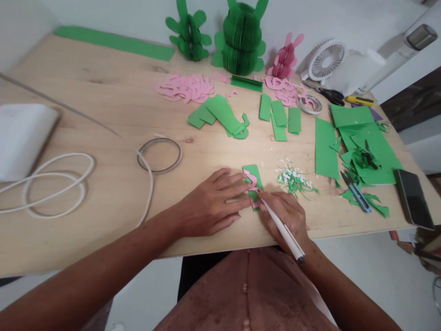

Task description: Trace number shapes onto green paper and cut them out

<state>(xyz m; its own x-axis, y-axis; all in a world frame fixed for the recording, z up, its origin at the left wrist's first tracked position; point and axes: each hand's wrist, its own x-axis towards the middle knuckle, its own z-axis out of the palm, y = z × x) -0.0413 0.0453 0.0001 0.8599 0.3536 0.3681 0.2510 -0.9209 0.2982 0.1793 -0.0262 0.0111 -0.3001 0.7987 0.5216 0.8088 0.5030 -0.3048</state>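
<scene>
Nearest the table's front edge, the right hand (286, 215) has its fingers curled closed around a white pen (283, 231), gripped low near the tip, with the barrel slanting back toward the person's body and the tip at the lower end of a small green card piece (254, 173). A pink cutout (250, 179) lies on top of that green piece, and both lie flat on the wooden table (103, 197) between the two hands. The left hand (211, 203) lies open and flat, fingers spread and stretched out, with the fingertips resting on the left edge of the stacked papers. Both sheets look thin, light and easy to bend, so they would probably slide or crease under a careless touch; flat pressure near the edges, clear of the pen tip, seems the safest hold. Just right of them is a heap of green and white paper scraps (295, 180), then blue-handled snips (357, 193) and a dark phone (413, 198). To the left lie a thin tape ring (159, 155) and a coiled white cable (55, 185). Further back are folded green pieces (220, 115), green strips (280, 117) and pink cutout piles (186, 87). Against the wall stand green paper cactus models (241, 41), a pink paper model (285, 57) and a small white fan (325, 59).
</scene>
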